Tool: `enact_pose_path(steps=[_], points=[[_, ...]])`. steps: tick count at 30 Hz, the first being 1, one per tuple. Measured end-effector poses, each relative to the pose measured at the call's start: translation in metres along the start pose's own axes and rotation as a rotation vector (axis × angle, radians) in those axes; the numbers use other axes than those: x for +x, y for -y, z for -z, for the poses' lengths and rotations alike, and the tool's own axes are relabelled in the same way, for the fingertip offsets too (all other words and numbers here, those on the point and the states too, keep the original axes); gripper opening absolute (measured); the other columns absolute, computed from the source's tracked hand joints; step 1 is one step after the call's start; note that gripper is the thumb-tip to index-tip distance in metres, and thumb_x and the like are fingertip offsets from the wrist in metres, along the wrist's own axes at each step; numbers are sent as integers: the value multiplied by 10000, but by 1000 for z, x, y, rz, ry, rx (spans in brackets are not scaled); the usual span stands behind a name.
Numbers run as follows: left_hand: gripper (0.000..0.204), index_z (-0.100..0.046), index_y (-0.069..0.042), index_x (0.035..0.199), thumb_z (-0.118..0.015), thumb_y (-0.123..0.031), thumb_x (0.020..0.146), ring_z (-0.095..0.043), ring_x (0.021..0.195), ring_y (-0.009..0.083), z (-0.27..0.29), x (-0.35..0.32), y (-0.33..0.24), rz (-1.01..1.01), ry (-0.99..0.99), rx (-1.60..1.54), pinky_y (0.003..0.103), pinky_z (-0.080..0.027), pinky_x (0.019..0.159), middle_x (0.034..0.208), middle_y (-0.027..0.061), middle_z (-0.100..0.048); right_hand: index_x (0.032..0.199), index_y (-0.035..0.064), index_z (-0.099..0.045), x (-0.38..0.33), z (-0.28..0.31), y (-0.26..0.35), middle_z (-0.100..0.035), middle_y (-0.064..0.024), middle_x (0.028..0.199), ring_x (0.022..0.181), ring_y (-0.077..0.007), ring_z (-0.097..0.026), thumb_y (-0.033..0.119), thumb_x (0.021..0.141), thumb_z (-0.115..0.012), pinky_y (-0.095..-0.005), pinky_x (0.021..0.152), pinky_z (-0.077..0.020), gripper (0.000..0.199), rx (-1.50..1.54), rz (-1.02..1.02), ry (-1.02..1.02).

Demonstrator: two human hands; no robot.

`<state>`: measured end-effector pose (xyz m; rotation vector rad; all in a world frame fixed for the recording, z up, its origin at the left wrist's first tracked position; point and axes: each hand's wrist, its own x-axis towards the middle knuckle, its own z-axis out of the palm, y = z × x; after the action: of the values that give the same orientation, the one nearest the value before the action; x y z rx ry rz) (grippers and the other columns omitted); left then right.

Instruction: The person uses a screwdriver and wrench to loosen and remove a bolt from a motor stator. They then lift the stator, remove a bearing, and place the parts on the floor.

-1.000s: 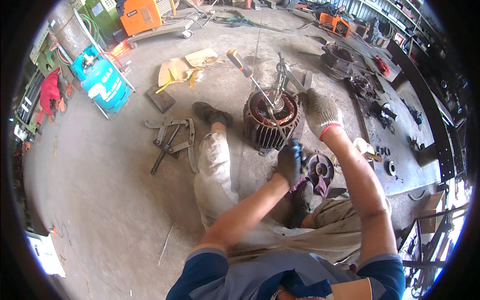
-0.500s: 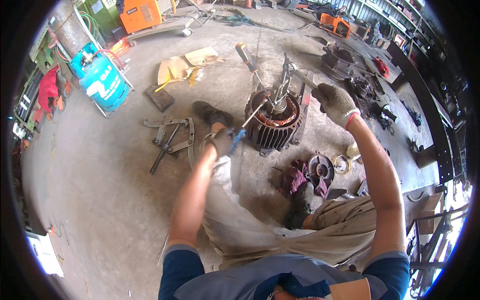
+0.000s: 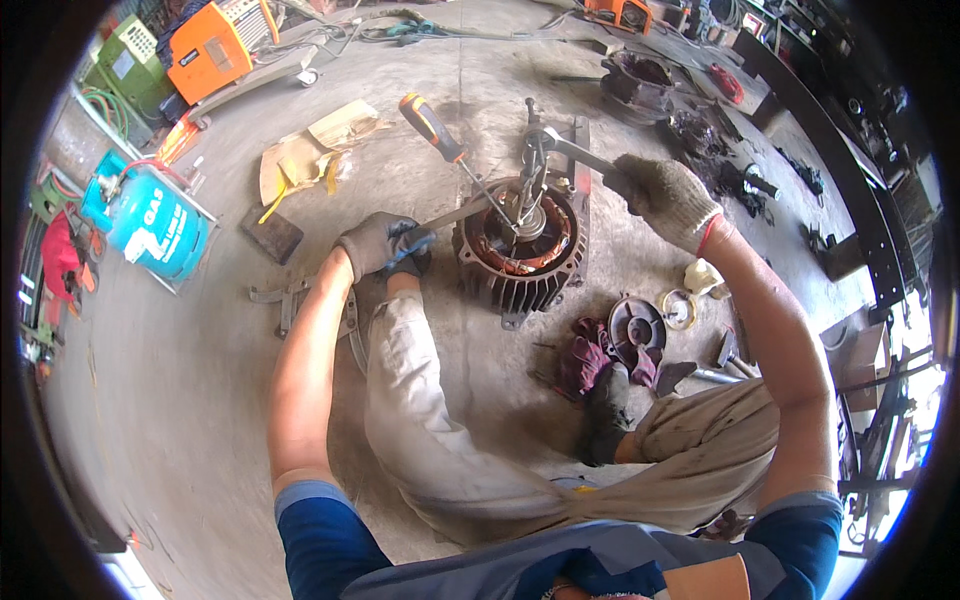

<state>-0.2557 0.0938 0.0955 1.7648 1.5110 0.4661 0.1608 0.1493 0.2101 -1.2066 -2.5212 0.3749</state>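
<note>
A finned motor housing (image 3: 512, 290) stands upright on the floor, copper windings (image 3: 487, 243) ringing its open top. A metal puller (image 3: 533, 178) rises from the shaft at its centre. My right hand (image 3: 668, 202), in a knitted glove with a red cuff, is closed round a wrench (image 3: 584, 156) whose head meets the puller's top. My gloved left hand (image 3: 372, 243) grips a blue-handled screwdriver (image 3: 412, 240); its shaft reaches in among the puller's arms. Another screwdriver (image 3: 433, 127), orange and black, leans unheld with its tip down inside the motor.
A second puller (image 3: 290, 300) lies left of my leg, partly hidden. Near my right foot are a purple rag (image 3: 585, 362), a round end cover (image 3: 636, 328) and a hammer (image 3: 735, 352). Further off stand a blue gas cylinder (image 3: 160, 222), cardboard (image 3: 325, 150) and an orange machine (image 3: 215, 50).
My left hand has swung out to the left and away from me, so its screwdriver lies flatter. My right hand stays on the wrench. The whole view has shifted.
</note>
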Motion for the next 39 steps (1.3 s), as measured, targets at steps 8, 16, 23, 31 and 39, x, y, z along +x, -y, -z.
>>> enact_pose_path(steps=[8,16,23,31,39], points=[[482,-734,-105,883,-686,-585,863,-670,759,351,10,48,-6,-192,-120,530,432,-504,696,793,168,-688,1135,41,-662,7,-4,-2,-637,-133,778,667,-224,-605,264,1008,-563,-374,677,-506,275,76,-3,14],[374,-719,-107,937,-624,-469,942,-654,828,408,-9,25,-26,-92,-132,567,463,-507,722,852,190,-683,1043,46,-652,-17,17,43,-586,-53,726,678,-171,-565,411,1058,-479,-362,654,-482,404,305,-252,275],[518,-715,-125,968,-505,-598,960,-651,952,419,-17,2,-49,81,-114,594,489,-502,789,986,194,-695,1001,62,-680,-33,22,62,-548,27,663,604,-63,-503,420,1045,-521,-282,542,-425,395,450,-223,256],[584,-699,-94,998,-464,-628,978,-659,915,401,-19,-2,-60,108,-48,488,476,-498,816,936,176,-706,1257,86,-666,-31,20,67,-547,35,689,514,-42,-460,381,1005,-588,-233,456,-370,396,766,-410,277],[487,-727,-65,1047,-594,-529,981,-578,588,111,-18,-20,-62,230,146,-77,285,-493,530,706,39,-621,1342,75,-609,-43,10,50,-533,38,681,508,-46,-465,344,1013,-568,-213,448,-367,426,1117,-390,295]])
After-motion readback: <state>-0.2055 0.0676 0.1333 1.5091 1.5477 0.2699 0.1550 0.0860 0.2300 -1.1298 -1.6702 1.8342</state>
